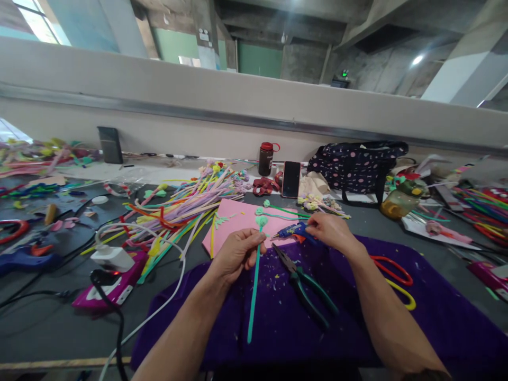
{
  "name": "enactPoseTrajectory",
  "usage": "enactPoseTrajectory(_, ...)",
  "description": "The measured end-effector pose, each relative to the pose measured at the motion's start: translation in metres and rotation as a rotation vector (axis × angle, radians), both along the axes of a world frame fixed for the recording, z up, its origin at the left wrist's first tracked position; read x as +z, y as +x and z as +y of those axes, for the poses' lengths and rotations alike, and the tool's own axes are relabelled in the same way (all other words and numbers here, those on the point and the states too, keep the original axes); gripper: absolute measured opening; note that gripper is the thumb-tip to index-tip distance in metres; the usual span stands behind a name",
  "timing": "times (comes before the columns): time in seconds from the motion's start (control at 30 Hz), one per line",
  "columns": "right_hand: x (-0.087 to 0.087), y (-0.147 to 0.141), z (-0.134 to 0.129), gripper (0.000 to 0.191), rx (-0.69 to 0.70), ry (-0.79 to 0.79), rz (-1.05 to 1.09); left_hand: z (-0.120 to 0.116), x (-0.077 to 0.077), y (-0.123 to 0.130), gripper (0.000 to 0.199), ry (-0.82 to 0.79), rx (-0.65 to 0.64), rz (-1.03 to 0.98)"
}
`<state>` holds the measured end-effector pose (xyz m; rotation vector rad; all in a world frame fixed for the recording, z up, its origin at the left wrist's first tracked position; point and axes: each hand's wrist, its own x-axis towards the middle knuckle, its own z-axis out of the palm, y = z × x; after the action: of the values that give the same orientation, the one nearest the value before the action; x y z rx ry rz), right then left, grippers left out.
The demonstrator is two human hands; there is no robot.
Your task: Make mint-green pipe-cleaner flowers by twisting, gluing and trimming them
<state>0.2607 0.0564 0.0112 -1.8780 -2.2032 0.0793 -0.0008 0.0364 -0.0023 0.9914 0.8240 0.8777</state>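
Observation:
My left hand point(241, 251) pinches a mint-green pipe cleaner point(254, 296) just below the small curled shape at its top. The long stem hangs down over the purple cloth point(190, 323). To its right, my right hand point(326, 228) is closed around a blue hot glue gun point(293, 230), whose nozzle points left toward the curled top. Pliers with green handles point(305, 288) lie slightly spread on the cloth between my forearms. Behind my hands is a pink sheet point(234, 217) with more mint-green curled pieces point(266, 203) on and beside it.
Bundled pipe cleaners point(194, 196) lie at left behind a magenta power strip point(123, 283) with a white cable. Scissors with red and yellow handles point(397, 280) lie at right. A phone point(291, 179), a dark bottle point(265, 159), a patterned bag point(353, 166) and a jar point(402, 198) stand behind.

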Motion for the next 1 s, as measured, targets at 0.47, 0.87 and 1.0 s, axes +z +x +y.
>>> enactPoseTrajectory(0.47, -0.022, 0.007, 0.019, 0.022, 0.019, -0.35, 0.092, 0.0, 0.0, -0.003, 0.027, 0.043, 0.058, -0.02)
enactPoseTrajectory(0.87, 0.0, -0.015, -0.009, 0.024, 0.251, -0.213, 1.373, 0.001, -0.001, -0.006, 0.023, 0.005, 0.162, -0.165)
enactPoseTrajectory(1.0, 0.0, -0.032, -0.015, 0.021, 0.223, -0.099, 1.489, 0.003, -0.002, -0.007, 0.019, -0.055, 0.175, -0.232)
